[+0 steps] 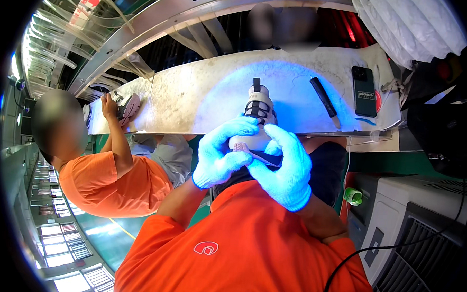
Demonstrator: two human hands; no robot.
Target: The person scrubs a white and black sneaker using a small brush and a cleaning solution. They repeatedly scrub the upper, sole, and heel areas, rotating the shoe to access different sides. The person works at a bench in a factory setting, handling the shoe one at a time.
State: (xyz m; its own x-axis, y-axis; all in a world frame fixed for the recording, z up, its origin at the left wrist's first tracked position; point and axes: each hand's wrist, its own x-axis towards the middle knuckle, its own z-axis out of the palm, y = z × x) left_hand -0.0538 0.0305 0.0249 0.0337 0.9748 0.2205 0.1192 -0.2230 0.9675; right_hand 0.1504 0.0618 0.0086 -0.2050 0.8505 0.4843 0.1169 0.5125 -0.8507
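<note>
A pale sneaker point(259, 110) with dark laces and a dark heel loop is at the table's near edge, its toe toward me and its heel away. My left hand point(222, 149), in a knitted glove, grips the toe end from the left. On the right side my gloved right hand point(285, 167) closes round the same toe end, thumb and fingers against it. Both gloves glow bright blue under a blue-violet light. The fingers hide much of the front of the sole.
Right of the sneaker lie a black pen-like tool point(325, 102) and a dark phone point(364, 91) on the worktable point(178, 100). At left a co-worker in orange point(116, 185) handles another shoe point(128, 109). A grey machine point(395, 218) stands at my right; a black cable point(379, 249) crosses there.
</note>
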